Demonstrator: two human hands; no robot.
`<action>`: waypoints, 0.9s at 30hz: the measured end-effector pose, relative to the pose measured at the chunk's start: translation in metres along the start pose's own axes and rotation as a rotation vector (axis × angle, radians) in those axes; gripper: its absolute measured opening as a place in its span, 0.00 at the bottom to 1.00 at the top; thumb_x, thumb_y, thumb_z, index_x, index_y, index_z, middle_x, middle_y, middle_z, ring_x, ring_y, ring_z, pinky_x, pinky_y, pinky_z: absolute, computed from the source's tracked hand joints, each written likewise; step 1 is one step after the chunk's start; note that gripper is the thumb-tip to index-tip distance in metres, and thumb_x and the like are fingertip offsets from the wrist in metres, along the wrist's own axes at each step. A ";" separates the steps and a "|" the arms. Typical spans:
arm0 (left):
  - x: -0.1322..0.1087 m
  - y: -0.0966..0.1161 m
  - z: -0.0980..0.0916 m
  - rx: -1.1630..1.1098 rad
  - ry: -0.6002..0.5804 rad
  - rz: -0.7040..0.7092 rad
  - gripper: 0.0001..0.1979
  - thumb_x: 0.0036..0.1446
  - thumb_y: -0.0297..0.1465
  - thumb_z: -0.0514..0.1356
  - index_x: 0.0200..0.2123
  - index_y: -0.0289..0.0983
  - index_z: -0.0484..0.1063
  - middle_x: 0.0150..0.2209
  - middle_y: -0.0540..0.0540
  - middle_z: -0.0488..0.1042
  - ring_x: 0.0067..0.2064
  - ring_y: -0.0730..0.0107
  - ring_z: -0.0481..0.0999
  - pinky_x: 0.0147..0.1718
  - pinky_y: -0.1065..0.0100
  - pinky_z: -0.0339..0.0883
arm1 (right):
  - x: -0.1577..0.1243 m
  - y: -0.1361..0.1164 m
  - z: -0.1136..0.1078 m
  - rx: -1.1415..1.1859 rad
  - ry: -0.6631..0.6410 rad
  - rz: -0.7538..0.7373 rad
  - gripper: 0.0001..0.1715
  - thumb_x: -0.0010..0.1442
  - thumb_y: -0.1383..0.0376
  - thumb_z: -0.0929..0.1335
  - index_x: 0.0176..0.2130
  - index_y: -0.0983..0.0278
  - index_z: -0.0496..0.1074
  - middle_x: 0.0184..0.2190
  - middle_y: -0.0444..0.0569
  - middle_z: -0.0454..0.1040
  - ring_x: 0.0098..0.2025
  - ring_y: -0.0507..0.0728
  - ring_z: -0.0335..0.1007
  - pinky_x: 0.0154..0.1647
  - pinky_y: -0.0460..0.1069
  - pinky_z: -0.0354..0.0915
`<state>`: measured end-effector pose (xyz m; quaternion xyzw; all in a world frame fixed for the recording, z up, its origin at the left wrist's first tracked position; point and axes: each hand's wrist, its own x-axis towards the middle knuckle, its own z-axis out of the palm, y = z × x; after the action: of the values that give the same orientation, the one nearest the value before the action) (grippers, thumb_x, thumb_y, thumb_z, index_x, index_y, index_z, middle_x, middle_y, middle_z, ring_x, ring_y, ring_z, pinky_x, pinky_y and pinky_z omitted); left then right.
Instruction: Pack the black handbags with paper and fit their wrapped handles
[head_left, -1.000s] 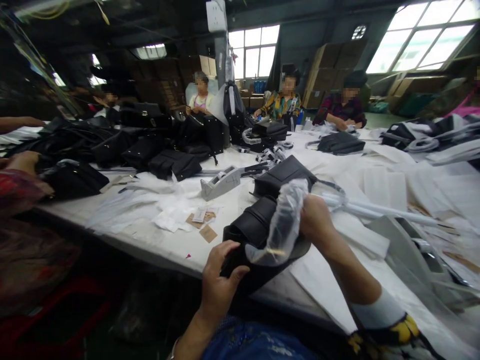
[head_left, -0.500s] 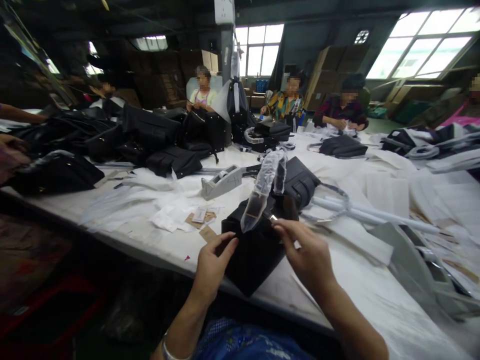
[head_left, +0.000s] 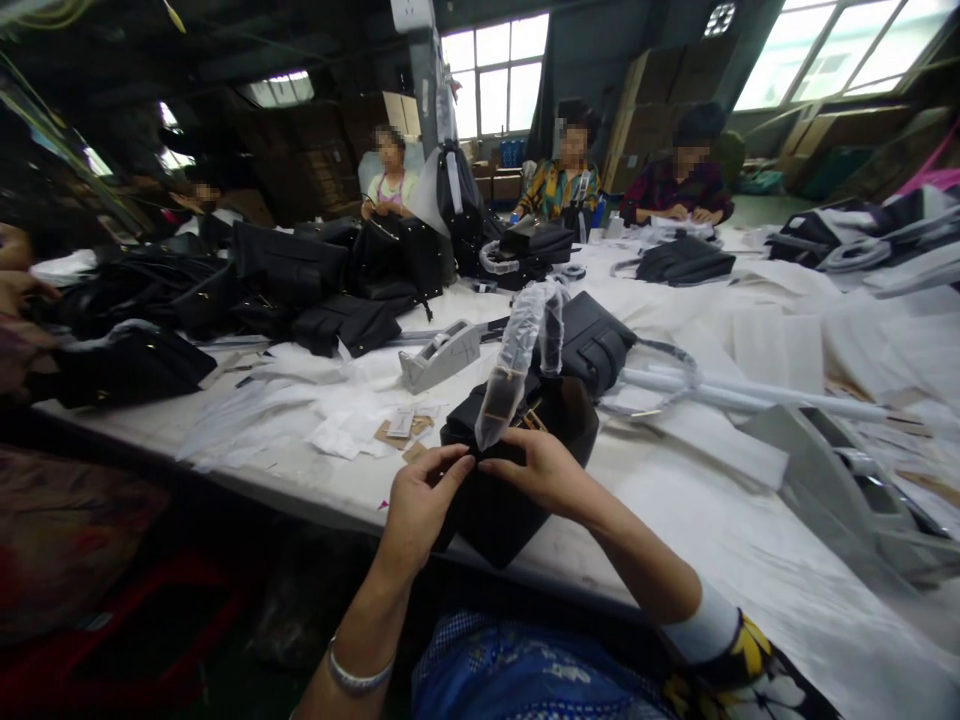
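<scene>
A black handbag [head_left: 501, 520] stands at the table edge in front of me, one corner pointing towards my body. Its raised handle [head_left: 517, 335] is wrapped in clear plastic. My left hand [head_left: 421, 505] pinches the bag's top edge near its left corner. Close beside it, my right hand [head_left: 546, 472] has thumb and fingers closed on the same edge, just under the handle's lower end. Whatever small part lies between the fingertips is hidden. A gold-coloured metal fitting [head_left: 534, 420] shows on the bag's top, behind my right hand.
Behind the bag lies another black bag [head_left: 589, 340]. A grey tape dispenser [head_left: 442, 357] is at the left, a larger one [head_left: 847, 500] at the right. White foam sheets [head_left: 757, 360] and a pile of black bags [head_left: 285, 265] cover much table. Several people sit across.
My right hand has moved left along the bag's top edge, from the metal fitting to beside my left hand. My left hand stays at the left corner. The view has shifted slightly.
</scene>
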<state>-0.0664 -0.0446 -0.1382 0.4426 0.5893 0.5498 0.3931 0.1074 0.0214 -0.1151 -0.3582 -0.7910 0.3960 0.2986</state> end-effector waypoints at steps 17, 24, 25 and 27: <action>0.000 -0.001 0.001 0.128 0.046 0.117 0.13 0.53 0.38 0.68 0.41 0.39 0.80 0.39 0.47 0.81 0.42 0.65 0.79 0.45 0.68 0.70 | 0.003 0.025 0.008 0.347 -0.071 0.016 0.22 0.55 0.60 0.74 0.50 0.61 0.78 0.46 0.48 0.81 0.49 0.64 0.76 0.56 0.57 0.67; -0.020 -0.010 -0.004 0.013 0.030 0.007 0.14 0.51 0.34 0.70 0.42 0.38 0.79 0.39 0.46 0.81 0.42 0.67 0.80 0.46 0.68 0.72 | 0.004 0.032 0.004 0.423 -0.126 -0.016 0.20 0.58 0.59 0.73 0.50 0.61 0.78 0.47 0.48 0.80 0.52 0.63 0.74 0.58 0.58 0.65; -0.021 -0.011 -0.002 0.000 0.047 0.012 0.14 0.51 0.34 0.70 0.41 0.38 0.79 0.39 0.46 0.81 0.42 0.67 0.80 0.45 0.69 0.72 | 0.004 0.032 0.003 0.412 -0.126 -0.021 0.20 0.57 0.59 0.73 0.49 0.60 0.78 0.47 0.48 0.80 0.52 0.64 0.74 0.58 0.58 0.64; -0.021 -0.012 0.003 -0.012 0.075 0.027 0.13 0.51 0.34 0.70 0.40 0.38 0.79 0.38 0.47 0.81 0.41 0.68 0.80 0.44 0.69 0.72 | 0.003 0.033 0.002 0.404 -0.121 -0.010 0.21 0.56 0.58 0.74 0.49 0.61 0.79 0.46 0.48 0.81 0.50 0.64 0.75 0.57 0.59 0.65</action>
<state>-0.0587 -0.0643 -0.1509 0.4273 0.5941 0.5749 0.3660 0.1148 0.0374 -0.1432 -0.2629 -0.7137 0.5658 0.3184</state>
